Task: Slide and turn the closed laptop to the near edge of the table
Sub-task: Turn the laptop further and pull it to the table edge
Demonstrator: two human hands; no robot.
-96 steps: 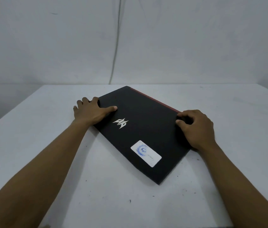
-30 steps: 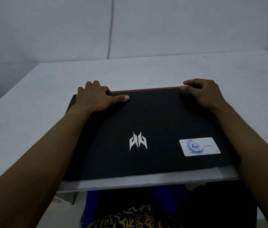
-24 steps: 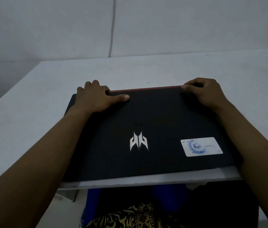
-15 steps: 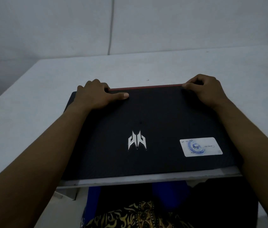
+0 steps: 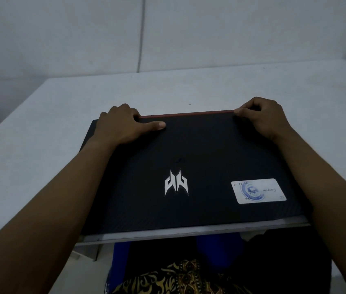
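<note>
The closed black laptop (image 5: 199,158) lies flat and square to me at the near edge of the white table (image 5: 40,128). Its lid carries a silver logo and a white sticker at the near right; a red strip runs along its far edge. My left hand (image 5: 123,126) rests on the far left corner, fingers curled over the far edge, thumb flat on the lid. My right hand (image 5: 263,117) grips the far right corner the same way. The laptop's near edge sits just inside the table's near rim.
Below the table's near rim I see blue fabric and a gold-patterned cloth (image 5: 180,276) on my lap. A grey wall (image 5: 168,32) with a vertical seam stands behind the table. Bare tabletop stretches beyond and to both sides of the laptop.
Since 3.2 s ago the laptop has turned from a diagonal to square and slid to the near edge. Over the last second it and both hands have barely shifted.
</note>
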